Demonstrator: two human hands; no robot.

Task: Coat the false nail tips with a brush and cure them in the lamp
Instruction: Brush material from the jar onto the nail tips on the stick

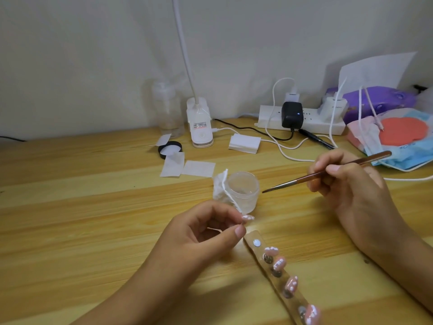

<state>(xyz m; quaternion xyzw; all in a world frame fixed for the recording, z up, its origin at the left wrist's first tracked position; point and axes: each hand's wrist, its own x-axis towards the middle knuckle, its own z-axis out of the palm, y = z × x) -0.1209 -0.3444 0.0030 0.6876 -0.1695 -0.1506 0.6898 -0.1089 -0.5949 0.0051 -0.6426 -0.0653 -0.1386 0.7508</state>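
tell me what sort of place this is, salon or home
Most likely a home desk, not a salon: a wooden table against a wall, a power strip loaded with chargers, and a purple tissue pack. The right hand holds a brush, the left hand a nail tip.

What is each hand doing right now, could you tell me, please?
Left hand: closed, pinching a pink false nail tip with white markings between thumb and forefinger.
Right hand: closed around a thin brown-handled brush.

Power strip [311, 126]: you had it at one o'clock by the wall, black adapter [292, 114] plugged in.
Black lid [170, 149]: lay at your eleven o'clock, just beside paper squares [198, 168].
Purple packet [379, 99]: sat at your two o'clock.
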